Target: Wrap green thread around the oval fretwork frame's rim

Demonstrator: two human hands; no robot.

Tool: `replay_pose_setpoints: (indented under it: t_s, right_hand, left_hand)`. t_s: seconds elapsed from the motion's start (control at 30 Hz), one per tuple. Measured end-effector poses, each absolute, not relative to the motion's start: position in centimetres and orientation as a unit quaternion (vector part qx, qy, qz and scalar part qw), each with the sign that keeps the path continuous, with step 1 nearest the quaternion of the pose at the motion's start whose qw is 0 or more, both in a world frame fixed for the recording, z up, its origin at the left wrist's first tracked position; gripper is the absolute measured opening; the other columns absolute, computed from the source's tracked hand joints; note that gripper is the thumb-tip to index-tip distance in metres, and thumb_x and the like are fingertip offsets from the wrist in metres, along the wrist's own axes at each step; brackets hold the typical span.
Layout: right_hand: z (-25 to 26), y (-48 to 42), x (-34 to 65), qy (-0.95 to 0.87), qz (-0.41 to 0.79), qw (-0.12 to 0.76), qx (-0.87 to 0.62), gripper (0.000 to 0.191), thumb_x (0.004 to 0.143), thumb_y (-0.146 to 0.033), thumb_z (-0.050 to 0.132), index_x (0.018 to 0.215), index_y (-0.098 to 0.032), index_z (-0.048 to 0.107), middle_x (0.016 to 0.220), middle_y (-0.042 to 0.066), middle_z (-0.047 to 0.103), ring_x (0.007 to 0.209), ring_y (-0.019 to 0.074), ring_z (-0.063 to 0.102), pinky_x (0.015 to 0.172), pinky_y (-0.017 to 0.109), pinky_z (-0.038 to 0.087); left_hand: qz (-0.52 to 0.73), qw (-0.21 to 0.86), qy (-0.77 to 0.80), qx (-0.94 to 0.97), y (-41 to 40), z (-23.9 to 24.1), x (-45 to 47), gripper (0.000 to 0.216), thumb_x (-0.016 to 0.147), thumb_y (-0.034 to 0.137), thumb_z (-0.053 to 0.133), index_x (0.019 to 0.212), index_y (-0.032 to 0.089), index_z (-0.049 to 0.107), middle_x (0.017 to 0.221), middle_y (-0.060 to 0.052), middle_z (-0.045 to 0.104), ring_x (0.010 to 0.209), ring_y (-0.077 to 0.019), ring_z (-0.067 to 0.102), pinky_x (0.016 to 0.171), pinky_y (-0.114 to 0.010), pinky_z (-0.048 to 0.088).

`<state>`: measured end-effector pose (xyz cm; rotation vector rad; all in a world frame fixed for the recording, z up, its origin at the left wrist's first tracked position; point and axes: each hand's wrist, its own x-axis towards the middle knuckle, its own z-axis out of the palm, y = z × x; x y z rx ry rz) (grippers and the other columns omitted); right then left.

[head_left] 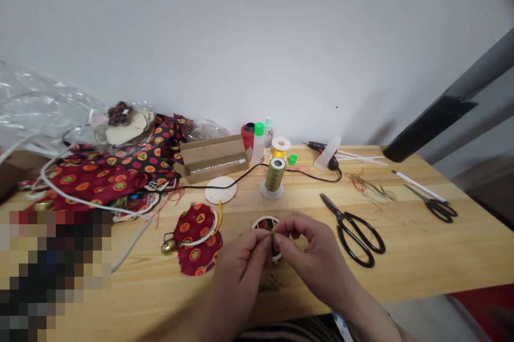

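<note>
My left hand [246, 259] and my right hand [307, 251] meet fingertip to fingertip near the front of the table. Both are closed in a pinch. What they hold is too small to make out; a speck of olive-green shows between the fingertips. Partly hidden behind them, a round white-rimmed frame with dark patterned fabric [263, 222] lies on the wood. Beyond it stands an olive-green thread spool [274, 177]. To the left are maroon patterned fabric pieces [197, 224] with a brass bell [168, 246]. Large black-handled scissors [353, 230] lie right of my right hand.
A cardboard box [214, 157], a green-capped bottle [258, 144], a yellow thread spool [281, 146] and a glue gun [323, 152] line the wall. Patterned fabric [104, 171] is heaped left. Smaller scissors [436, 205] and loose threads [371, 188] lie right. A black cable crosses the table.
</note>
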<state>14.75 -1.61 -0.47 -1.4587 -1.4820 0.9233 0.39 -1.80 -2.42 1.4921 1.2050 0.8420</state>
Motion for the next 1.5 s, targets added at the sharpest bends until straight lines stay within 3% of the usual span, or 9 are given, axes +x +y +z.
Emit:
replay_pose_setpoints:
  t_s: [0.2, 0.57, 0.73, 0.87, 1.23, 1.5]
  right_hand:
    - [-0.8, -1.5, 15.0, -0.561, 0.417, 0.416, -0.581, 0.011, 0.07, -0.014, 0.057, 0.07, -0.015, 0.068, 0.064, 0.001, 0.066, 0.062, 0.0125, 0.058, 0.061, 0.023, 0.047]
    - [-0.4, -1.6, 14.9, -0.54, 0.455, 0.429, -0.563, 0.008, 0.07, -0.015, 0.059, 0.07, -0.015, 0.067, 0.066, 0.001, 0.067, 0.064, 0.0134, 0.061, 0.063, 0.024, 0.049]
    - [-1.0, -1.2, 15.9, -0.495, 0.551, 0.443, -0.505, 0.017, 0.073, -0.024, 0.065, 0.088, -0.016, 0.069, 0.078, 0.003, 0.07, 0.068, 0.0144, 0.064, 0.066, 0.027, 0.052]
    - [-1.5, -0.7, 16.1, -0.466, 0.579, 0.454, -0.491, 0.016, 0.071, -0.023, 0.068, 0.085, -0.017, 0.073, 0.08, 0.004, 0.072, 0.074, 0.0157, 0.065, 0.068, 0.027, 0.052]
    - [-2.0, -0.6, 15.4, -0.426, 0.618, 0.473, -0.462, 0.018, 0.06, -0.02, 0.075, 0.077, -0.022, 0.075, 0.074, 0.002, 0.071, 0.071, 0.0161, 0.064, 0.063, 0.027, 0.052]
    - [-2.1, -0.6, 15.3, -0.439, 0.62, 0.48, -0.439, 0.007, 0.062, -0.018, 0.074, 0.069, -0.019, 0.074, 0.065, -0.001, 0.067, 0.059, 0.0108, 0.059, 0.059, 0.024, 0.049]
  left_hand:
    - [0.363, 0.535, 0.493, 0.582, -1.7, -2.3, 0.5, 0.023, 0.085, 0.032, 0.05, 0.071, 0.018, 0.061, 0.059, 0.003, 0.048, 0.057, -0.0127, 0.044, 0.051, -0.021, 0.034]
    - [0.369, 0.535, 0.493, 0.578, -1.6, -1.8, 0.5, 0.022, 0.083, 0.032, 0.053, 0.068, 0.017, 0.062, 0.056, 0.004, 0.047, 0.055, -0.0121, 0.043, 0.052, -0.021, 0.034]
    - [0.386, 0.635, 0.48, 0.466, -1.4, -2.0, 0.6, 0.027, 0.08, 0.035, 0.058, 0.061, 0.015, 0.058, 0.054, 0.004, 0.046, 0.05, -0.0084, 0.036, 0.045, -0.018, 0.027]
    - [0.385, 0.69, 0.465, 0.4, -1.4, -2.5, 0.7, 0.028, 0.078, 0.039, 0.061, 0.064, 0.014, 0.058, 0.053, 0.005, 0.047, 0.046, -0.006, 0.033, 0.042, -0.017, 0.022]
    - [0.367, 0.616, 0.49, 0.496, -1.6, -2.5, 0.5, 0.03, 0.083, 0.037, 0.054, 0.061, 0.016, 0.057, 0.054, 0.004, 0.045, 0.049, -0.0088, 0.035, 0.044, -0.019, 0.025]
    - [0.356, 0.591, 0.487, 0.535, -1.7, -2.8, 0.3, 0.028, 0.085, 0.032, 0.051, 0.063, 0.017, 0.058, 0.057, 0.003, 0.047, 0.051, -0.0102, 0.039, 0.046, -0.02, 0.029]
